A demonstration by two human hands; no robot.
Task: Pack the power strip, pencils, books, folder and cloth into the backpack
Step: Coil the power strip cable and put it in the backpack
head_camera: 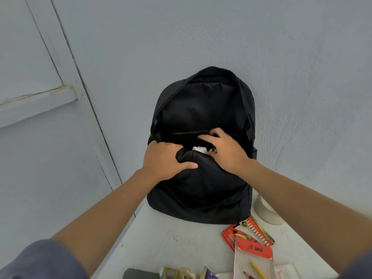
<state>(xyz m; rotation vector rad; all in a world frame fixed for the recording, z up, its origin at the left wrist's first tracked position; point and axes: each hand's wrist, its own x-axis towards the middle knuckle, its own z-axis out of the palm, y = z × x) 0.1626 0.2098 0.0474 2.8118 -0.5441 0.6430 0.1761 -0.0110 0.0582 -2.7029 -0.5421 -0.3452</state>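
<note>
- So far, a white item (199,149) (cloth, maybe) lay inside the backpack (201,109).
- My left hand (165,158) gripped its front flap (203,172); I couldn't tell whether my right hand (227,152) had any grip.
- Pencils (251,244) lay unpacked on the table (171,238).

The white worktop (181,244) carries a black backpack (201,194) against the wall, a pale round container (265,210) beside it, and a red pencil box (231,237) partly under a clear pencil pack (253,262).

My left hand (163,158) is holding down the front of the backpack (201,190), so its mouth is gaping wide above. My right hand (225,150) is filling the lower middle, and the wall (302,77) is blocking behind.
</note>
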